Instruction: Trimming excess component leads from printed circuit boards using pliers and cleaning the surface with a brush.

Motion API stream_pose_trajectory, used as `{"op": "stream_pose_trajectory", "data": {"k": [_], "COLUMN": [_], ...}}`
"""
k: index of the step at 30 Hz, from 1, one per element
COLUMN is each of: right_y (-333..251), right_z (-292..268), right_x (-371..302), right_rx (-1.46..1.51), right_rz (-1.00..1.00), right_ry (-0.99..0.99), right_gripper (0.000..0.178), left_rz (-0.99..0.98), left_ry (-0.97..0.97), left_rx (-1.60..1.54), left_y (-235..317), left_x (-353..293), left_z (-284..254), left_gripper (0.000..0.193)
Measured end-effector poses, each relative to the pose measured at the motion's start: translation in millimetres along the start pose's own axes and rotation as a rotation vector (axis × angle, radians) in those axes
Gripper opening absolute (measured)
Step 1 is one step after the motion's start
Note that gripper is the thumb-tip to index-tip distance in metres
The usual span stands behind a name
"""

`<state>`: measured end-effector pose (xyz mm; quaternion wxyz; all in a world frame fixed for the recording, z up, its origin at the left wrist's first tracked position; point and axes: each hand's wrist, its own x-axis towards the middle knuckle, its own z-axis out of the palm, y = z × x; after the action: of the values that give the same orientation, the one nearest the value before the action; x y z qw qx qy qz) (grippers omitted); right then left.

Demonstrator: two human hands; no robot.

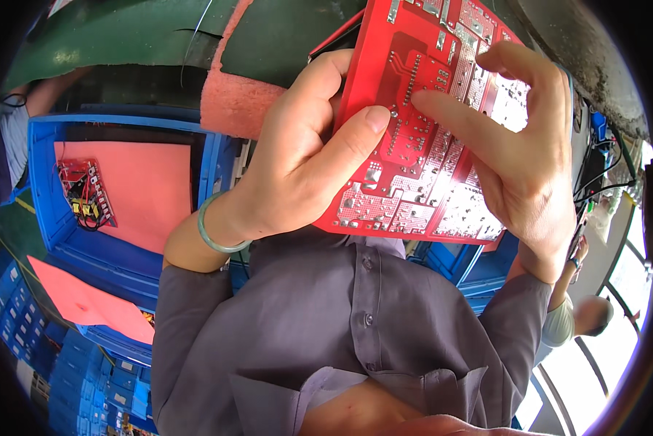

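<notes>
A large red circuit board [421,156] stands tilted in front of my chest, its face with silvery solder pads turned towards me. My left hand [297,156] is closed on the board's left edge. Its thumb lies on the face, and the other fingers are mostly hidden behind the board. My right hand [526,142] is over the right part of the same face. One of its digits points at the solder joints near the middle, at or just above the surface. Another bends near the upper right; the fingers are apart, with nothing visible between them.
To the left, a blue crate [39,192] holds a pink foam sheet [148,189] and a smaller board with wires [86,192]. Another pink sheet [86,294] lies below it. Beyond my hands is a green work surface [130,43]. Other people [588,316] are at both sides.
</notes>
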<state>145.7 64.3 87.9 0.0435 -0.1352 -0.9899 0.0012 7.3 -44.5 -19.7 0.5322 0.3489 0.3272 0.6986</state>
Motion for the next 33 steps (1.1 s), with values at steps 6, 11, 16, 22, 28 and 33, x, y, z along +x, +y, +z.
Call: {"op": "stream_pose_trajectory", "data": {"k": [6,11,16,22,28,33], "right_y": [-1.6,-3.8,-5.5,-5.6,-6.6,-4.2], "right_z": [-1.8,2.7,-3.6,-1.5,-4.2,-8.2], "right_x": [-9.7,-4.6,-6.9,-5.4,-4.6,-3.8], "right_rx": [0.013,0.057,0.032,0.031,0.034,0.028], "right_rz": [0.018,0.006,0.019,-0.001,-0.004,-0.008], "right_ry": [-0.028,-0.014,-0.028,-0.037,-0.048,-0.039], "right_gripper": [0.04,0.041,0.041,0.039,0.039,0.04], "left_rz": [-0.032,-0.013,-0.014,-0.016,-0.036,-0.021], "left_ry": [-0.006,-0.003,-0.008,-0.01,0.003,-0.023], "left_rx": [-0.052,-0.02,-0.062,-0.016,-0.07,-0.044], "left_y": [1.7,0.2,0.9,0.8,2.9,4.4], "left_x": [-0.5,-2.3,-0.3,-3.0,-3.2,0.9], "left_z": [1.9,-1.1,2.7,0.3,3.3,3.8], "left_gripper": [0.033,0.033,0.033,0.034,0.032,0.032]}}
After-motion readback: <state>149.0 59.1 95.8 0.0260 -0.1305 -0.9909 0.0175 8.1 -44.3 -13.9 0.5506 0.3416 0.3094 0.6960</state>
